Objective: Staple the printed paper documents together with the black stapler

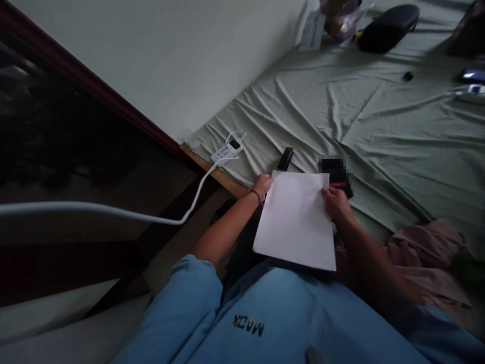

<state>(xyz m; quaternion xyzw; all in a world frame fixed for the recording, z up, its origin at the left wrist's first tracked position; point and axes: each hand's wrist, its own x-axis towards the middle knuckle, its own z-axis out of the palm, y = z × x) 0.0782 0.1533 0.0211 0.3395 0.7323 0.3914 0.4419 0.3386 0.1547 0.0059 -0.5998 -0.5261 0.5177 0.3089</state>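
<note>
A white sheet of paper [297, 220] is held over the near edge of a bed covered by a pale green sheet [379, 126]. My left hand [262, 184] grips the paper's upper left corner; a red band circles that wrist. My right hand [336, 201] holds the paper's upper right edge. A black stapler [285, 158] lies on the bed just beyond the paper. A small black object with a red edge [337, 174] sits by my right hand.
A white power strip [227, 150] lies near the bed corner, its white cable [113, 212] running left. Pink cloth [428, 253] is bunched at right. A black case [388, 28], bags and small devices [472, 83] sit at the far end. A wall stands left.
</note>
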